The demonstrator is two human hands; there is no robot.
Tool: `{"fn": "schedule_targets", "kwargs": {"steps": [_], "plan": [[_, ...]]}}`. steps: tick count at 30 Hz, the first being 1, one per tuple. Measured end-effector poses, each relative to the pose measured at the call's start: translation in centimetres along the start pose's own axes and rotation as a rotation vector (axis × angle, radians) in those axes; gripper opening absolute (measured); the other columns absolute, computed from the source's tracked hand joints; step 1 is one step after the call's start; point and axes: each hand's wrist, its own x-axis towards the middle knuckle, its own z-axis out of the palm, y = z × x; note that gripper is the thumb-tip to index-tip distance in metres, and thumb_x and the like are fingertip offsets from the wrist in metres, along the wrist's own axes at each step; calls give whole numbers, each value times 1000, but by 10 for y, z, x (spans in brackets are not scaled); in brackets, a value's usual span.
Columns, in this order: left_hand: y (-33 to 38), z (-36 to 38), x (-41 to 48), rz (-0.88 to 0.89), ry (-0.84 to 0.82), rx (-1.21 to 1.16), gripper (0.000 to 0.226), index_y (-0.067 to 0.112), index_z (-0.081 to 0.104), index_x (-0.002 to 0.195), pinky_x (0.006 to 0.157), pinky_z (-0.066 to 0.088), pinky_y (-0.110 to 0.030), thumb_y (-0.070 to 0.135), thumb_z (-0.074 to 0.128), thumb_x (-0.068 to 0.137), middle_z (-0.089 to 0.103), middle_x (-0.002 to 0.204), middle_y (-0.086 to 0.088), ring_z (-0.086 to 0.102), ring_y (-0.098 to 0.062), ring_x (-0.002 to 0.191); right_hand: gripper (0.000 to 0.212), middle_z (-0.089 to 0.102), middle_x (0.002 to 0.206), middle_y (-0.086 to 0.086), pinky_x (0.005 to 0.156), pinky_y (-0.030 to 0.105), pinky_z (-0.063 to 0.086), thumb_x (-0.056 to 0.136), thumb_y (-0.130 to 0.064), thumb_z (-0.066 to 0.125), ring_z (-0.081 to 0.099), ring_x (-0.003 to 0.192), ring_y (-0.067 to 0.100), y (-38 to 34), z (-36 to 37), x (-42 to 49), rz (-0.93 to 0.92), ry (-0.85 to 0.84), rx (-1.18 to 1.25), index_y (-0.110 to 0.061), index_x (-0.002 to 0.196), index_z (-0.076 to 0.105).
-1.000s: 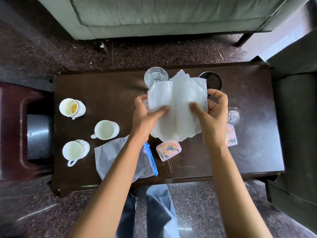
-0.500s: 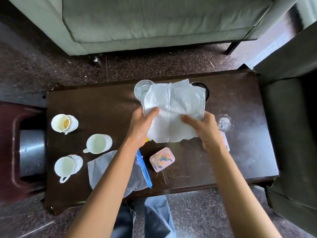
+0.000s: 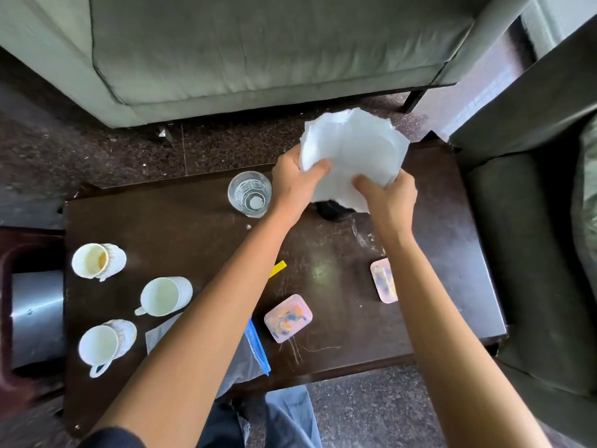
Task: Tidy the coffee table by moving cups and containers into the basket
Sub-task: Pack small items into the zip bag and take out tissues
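Right, from the head view, both hands are up over the far edge of the coffee table (image 3: 200, 234), and both are pinching one white paper sheet (image 3: 353, 153): the left hand (image 3: 295, 184) has its thumb pressed on the sheet's near face with fingers curled behind, and the right hand (image 3: 389, 197) clamps the lower right edge the same way, thumb on top. That sheet is crumpled, held above the tabletop, and it hides most of a dark round thing (image 3: 331, 211) sitting just under it. Just left of the sheet stands a clear glass (image 3: 249, 194), upright on the table. Well to the near left of the sheet, three white cups wait: a stained cup (image 3: 97, 260) furthest left, a plain mug (image 3: 164, 296) nearer the middle, a patterned cup (image 3: 105, 345) at the near edge. On the near side of the sheet lies a pink lidded container (image 3: 288, 318), and a second pink container (image 3: 383, 280) sits partly behind the right forearm. A clear zip bag (image 3: 248, 360) with a blue strip lies under the left forearm, and a yellow strip (image 3: 277, 269) peeks out beside that arm. Beyond the table's left end, a metal bin (image 3: 37, 318) is in sight.
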Motion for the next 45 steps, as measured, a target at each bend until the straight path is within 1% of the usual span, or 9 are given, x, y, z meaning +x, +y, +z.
{"fn": "schedule_targets", "kwargs": {"steps": [5, 9, 12, 15, 20, 25, 33, 39, 45], "plan": [[-12, 26, 13, 11, 22, 52, 16, 21, 67, 95, 76, 56, -36, 14, 70, 81, 69, 83, 5, 67, -18, 82, 25, 64, 81, -8, 57, 2, 42, 80, -7, 66, 59, 70, -5, 20, 12, 11, -4, 115, -2, -11, 104, 67], [-32, 38, 13, 23, 19, 175, 19, 12, 70, 102, 74, 55, -31, 18, 66, 84, 71, 88, -2, 66, -20, 84, 26, 63, 86, -5, 73, 24, 51, 81, -10, 64, 59, 82, 13, 46, 24, 12, 38, 166, -48, -12, 107, 65], [-44, 45, 9, 32, 28, 239, 15, 9, 71, 96, 68, 48, -27, 16, 63, 85, 73, 87, -7, 64, -19, 80, 13, 59, 83, 0, 72, 17, 36, 81, -12, 61, 42, 96, 21, 62, 32, 15, -72, 159, -192, -13, 94, 62], [-53, 51, 5, 78, 34, 298, 16, 3, 66, 76, 58, 38, -28, 14, 61, 86, 65, 68, -8, 52, -14, 63, 3, 61, 90, 3, 79, 7, 23, 80, -15, 59, 43, 101, 29, 75, 43, 19, -106, 165, -312, -13, 82, 60], [-56, 54, 4, 285, 149, 547, 19, 12, 68, 80, 66, 46, -30, 30, 64, 83, 69, 79, 1, 56, -19, 78, 14, 57, 111, 9, 83, 34, 33, 80, -17, 63, 40, 106, 38, 76, 51, 20, -118, 223, -400, -7, 88, 65], [-59, 45, 7, 296, 189, 643, 15, 10, 63, 76, 58, 47, -32, 23, 63, 84, 65, 79, -3, 60, -23, 75, 24, 56, 134, 2, 98, 44, 32, 81, -36, 69, 35, 132, 30, 65, 45, 14, -141, 225, -489, -12, 83, 72], [-60, 45, 3, 172, 121, 689, 25, 10, 63, 93, 61, 49, -34, 34, 62, 85, 68, 91, -6, 64, -27, 83, 36, 34, 155, 8, 112, 46, 22, 95, -33, 52, 8, 148, 32, 71, 53, 15, 10, 45, -553, -8, 77, 69], [-57, 41, 3, 207, 185, 652, 29, 11, 60, 81, 56, 39, -28, 38, 56, 89, 67, 80, -5, 62, -25, 77, 52, 24, 159, 10, 117, 51, 13, 87, -64, 49, 1, 148, 38, 64, 46, 14, 24, 40, -661, -20, 89, 76], [-56, 46, 5, 156, 119, 721, 22, 7, 67, 99, 66, 49, -39, 24, 56, 90, 61, 100, -11, 63, -30, 84, 53, 23, 160, 5, 120, 47, 5, 99, -40, 37, -3, 148, 36, 72, 49, 25, 106, -2, -782, 1, 92, 71]]}}
